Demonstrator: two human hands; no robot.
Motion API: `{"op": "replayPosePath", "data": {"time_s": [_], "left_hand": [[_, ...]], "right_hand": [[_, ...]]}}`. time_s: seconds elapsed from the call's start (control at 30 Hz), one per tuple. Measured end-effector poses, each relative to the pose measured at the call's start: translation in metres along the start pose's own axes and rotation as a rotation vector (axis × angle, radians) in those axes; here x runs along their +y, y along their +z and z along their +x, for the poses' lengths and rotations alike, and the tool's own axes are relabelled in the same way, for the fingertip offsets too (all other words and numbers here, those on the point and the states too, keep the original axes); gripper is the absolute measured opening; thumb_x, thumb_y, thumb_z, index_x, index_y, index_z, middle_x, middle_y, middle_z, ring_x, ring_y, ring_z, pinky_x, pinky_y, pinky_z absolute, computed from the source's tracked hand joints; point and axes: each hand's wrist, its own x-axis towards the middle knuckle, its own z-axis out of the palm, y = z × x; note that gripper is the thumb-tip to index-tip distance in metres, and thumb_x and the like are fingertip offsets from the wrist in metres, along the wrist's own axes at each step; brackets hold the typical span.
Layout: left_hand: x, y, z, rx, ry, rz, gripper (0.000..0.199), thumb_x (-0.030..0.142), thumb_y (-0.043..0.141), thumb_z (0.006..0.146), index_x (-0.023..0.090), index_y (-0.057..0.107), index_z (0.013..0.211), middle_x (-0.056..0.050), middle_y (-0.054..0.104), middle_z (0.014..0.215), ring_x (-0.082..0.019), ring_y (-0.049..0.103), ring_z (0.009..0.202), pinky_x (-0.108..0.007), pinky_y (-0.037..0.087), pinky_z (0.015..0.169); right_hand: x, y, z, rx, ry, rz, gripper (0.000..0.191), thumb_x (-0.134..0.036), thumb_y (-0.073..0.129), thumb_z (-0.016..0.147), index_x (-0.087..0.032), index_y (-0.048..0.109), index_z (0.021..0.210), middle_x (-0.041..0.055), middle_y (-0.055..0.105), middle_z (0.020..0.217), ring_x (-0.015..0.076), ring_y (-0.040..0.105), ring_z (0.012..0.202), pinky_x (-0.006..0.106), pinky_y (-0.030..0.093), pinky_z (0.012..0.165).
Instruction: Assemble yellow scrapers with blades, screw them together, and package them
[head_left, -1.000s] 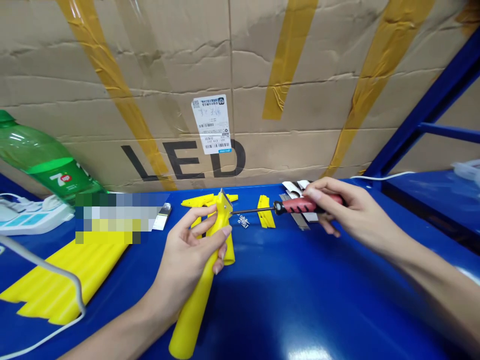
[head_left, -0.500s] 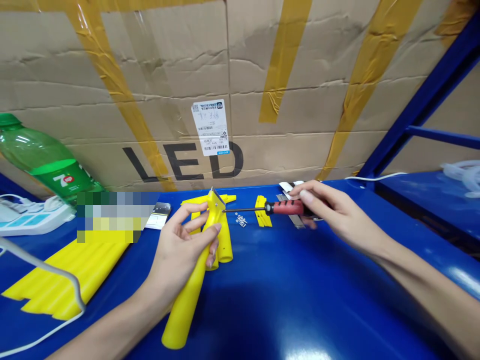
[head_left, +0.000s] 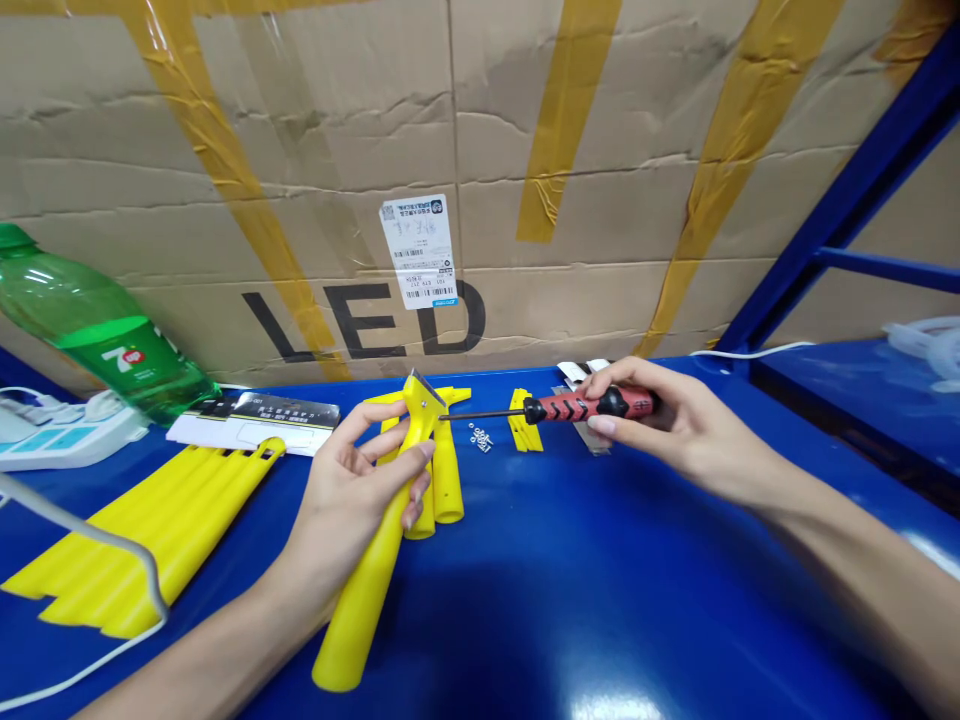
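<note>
My left hand (head_left: 367, 480) is wrapped round a yellow scraper (head_left: 360, 590), its metal blade edge pointing up and away. In my right hand (head_left: 660, 410) is a screwdriver with a red and black handle (head_left: 574, 404), held nearly level. The shaft (head_left: 484, 413) points left, and its tip is at the side of the scraper's head, near a screw; whether it touches I cannot tell. Behind my left hand lie more yellow scraper handles (head_left: 448, 480), partly hidden. Several small screws and nuts (head_left: 480, 437) are scattered below the shaft. Small yellow pieces (head_left: 526, 420) lie under it.
On the left, several yellow handles (head_left: 161, 535) lie in a row beside packaging cards (head_left: 255, 420). A green bottle (head_left: 112, 330), a white power strip (head_left: 82, 435) and a cable (head_left: 154, 580) are there too. Flat metal blades (head_left: 592, 437) lie under my right hand. A cardboard box (head_left: 360, 130) stands behind.
The scraper has shifted slightly left and its head has tilted. The screwdriver has moved slightly left, and my right fingers have moved back along the handle, leaving more of it visible.
</note>
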Motion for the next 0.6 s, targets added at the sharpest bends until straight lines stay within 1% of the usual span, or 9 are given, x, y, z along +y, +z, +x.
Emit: {"op": "replayPosePath", "data": {"time_s": [0.1,0.17,0.27,0.33,0.37,0.43,0.5,0.57,0.6], "left_hand": [[0.0016,-0.0002,0.0002,0.0,0.016,-0.008,0.049,0.028,0.085,0.072,0.025,0.048,0.103,0.007,0.062,0.053,-0.009,0.05,0.037,-0.017,0.039,0.04],[0.0014,-0.0012,0.001,-0.006,0.038,-0.006,0.046,0.027,0.084,0.073,0.025,0.049,0.103,0.007,0.062,0.053,-0.009,0.05,0.037,-0.017,0.04,0.04],[-0.0003,-0.0036,0.0028,-0.004,0.055,-0.007,0.046,0.026,0.084,0.074,0.025,0.049,0.104,0.006,0.063,0.055,-0.009,0.051,0.038,-0.018,0.04,0.041],[-0.0015,-0.0045,0.0032,-0.005,0.044,-0.009,0.047,0.026,0.084,0.074,0.025,0.049,0.105,0.005,0.064,0.056,-0.009,0.051,0.038,-0.018,0.04,0.041],[-0.0019,-0.0044,0.003,-0.006,0.039,-0.011,0.047,0.026,0.084,0.074,0.025,0.048,0.105,0.005,0.064,0.057,-0.009,0.051,0.037,-0.017,0.04,0.04],[-0.0021,-0.0034,0.0017,-0.008,0.028,-0.014,0.047,0.026,0.084,0.074,0.025,0.048,0.104,0.006,0.064,0.057,-0.009,0.05,0.037,-0.017,0.039,0.04],[-0.0018,-0.0018,0.0001,-0.009,0.025,-0.016,0.049,0.028,0.085,0.072,0.025,0.048,0.104,0.006,0.063,0.056,-0.009,0.049,0.036,-0.017,0.04,0.039],[-0.0014,-0.0006,-0.0009,-0.016,0.03,-0.01,0.051,0.029,0.087,0.07,0.024,0.048,0.103,0.006,0.063,0.055,-0.009,0.049,0.035,-0.018,0.04,0.038],[-0.0012,-0.0003,-0.001,-0.016,0.036,-0.006,0.052,0.029,0.087,0.07,0.024,0.048,0.103,0.006,0.063,0.054,-0.009,0.049,0.035,-0.018,0.04,0.038]], "right_hand": [[0.0,0.0067,0.0003,0.059,0.068,-0.017,0.037,-0.058,0.058,0.096,-0.021,0.058,0.098,-0.0039,0.057,0.059,0.0098,0.051,0.038,0.023,0.039,0.037],[-0.0009,0.0091,0.0,0.085,0.107,-0.021,0.044,-0.063,0.048,0.099,-0.02,0.056,0.094,-0.0036,0.056,0.059,0.0088,0.048,0.034,0.023,0.035,0.034],[-0.0024,0.0067,-0.0011,0.027,0.053,-0.027,0.037,-0.055,0.066,0.091,-0.021,0.059,0.105,0.0044,0.069,0.087,0.0144,0.066,0.061,0.027,0.053,0.054],[-0.0025,0.0042,-0.0016,0.004,-0.012,-0.044,0.036,-0.046,0.078,0.084,-0.022,0.061,0.107,0.0075,0.069,0.106,0.0168,0.068,0.077,0.028,0.056,0.065],[-0.0021,0.0038,-0.0015,0.002,-0.029,-0.047,0.035,-0.044,0.079,0.084,-0.022,0.062,0.106,0.007,0.069,0.103,0.0161,0.067,0.076,0.028,0.056,0.064],[-0.001,0.0047,-0.0009,0.023,-0.012,-0.025,0.032,-0.049,0.071,0.089,-0.021,0.061,0.102,0.0023,0.066,0.079,0.0133,0.061,0.059,0.026,0.052,0.054],[-0.0001,0.0068,0.0002,0.066,0.069,-0.001,0.037,-0.057,0.059,0.095,-0.021,0.058,0.101,-0.0032,0.057,0.06,0.0099,0.05,0.04,0.023,0.04,0.039],[-0.0001,0.0075,0.0011,0.098,0.128,0.006,0.043,-0.063,0.051,0.097,-0.02,0.057,0.095,-0.0035,0.056,0.057,0.0083,0.044,0.034,0.022,0.033,0.034],[-0.0004,0.0071,0.0013,0.091,0.134,0.006,0.043,-0.063,0.053,0.096,-0.02,0.057,0.095,-0.0022,0.059,0.06,0.0092,0.049,0.038,0.023,0.036,0.036]]}}
